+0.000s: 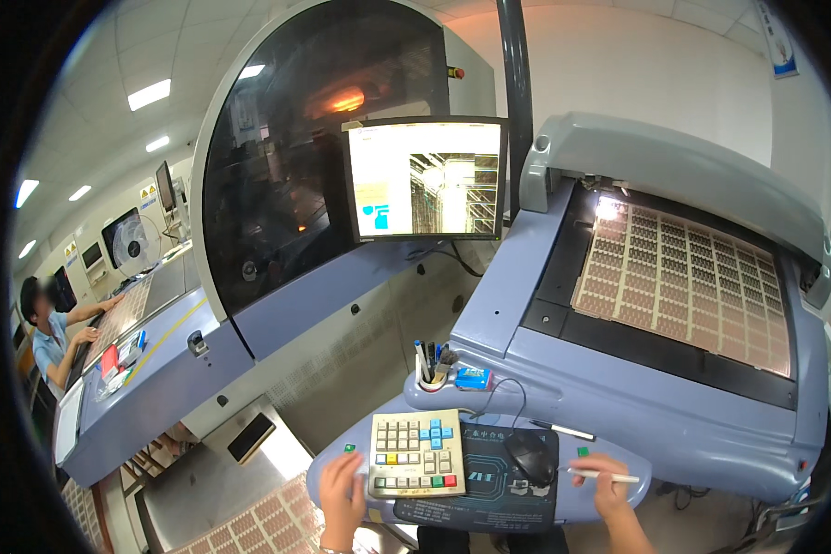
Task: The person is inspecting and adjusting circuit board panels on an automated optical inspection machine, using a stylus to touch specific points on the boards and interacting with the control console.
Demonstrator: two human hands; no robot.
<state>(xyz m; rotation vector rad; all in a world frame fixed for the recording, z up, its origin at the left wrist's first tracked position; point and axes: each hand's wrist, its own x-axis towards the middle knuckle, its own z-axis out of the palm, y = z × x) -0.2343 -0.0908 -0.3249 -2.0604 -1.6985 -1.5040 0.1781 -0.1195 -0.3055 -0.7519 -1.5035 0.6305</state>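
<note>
My right hand [608, 482] pinches a white pen [622, 477], its tip pointing left toward the black mouse [532, 457]. Beside the left edge of a beige keypad [417, 454] is my left hand [341, 489], with nothing visible in it and its fingers loosely bent and apart. A small green button [349, 449] sits just beyond those fingertips. The keypad, with white, blue, yellow, green and red keys, lies partly on a dark mouse pad [489, 443]. Another pen [565, 431] rests on the blue console ledge behind the mouse.
Behind the keypad stand a pen holder [427, 380] and a small blue box [474, 379]. A lit monitor [425, 180] hangs above. On the right machine bed lies a patterned copper-coloured panel [679, 286]; another panel [249, 531] is at lower left. A co-worker [51, 337] handles a panel far left.
</note>
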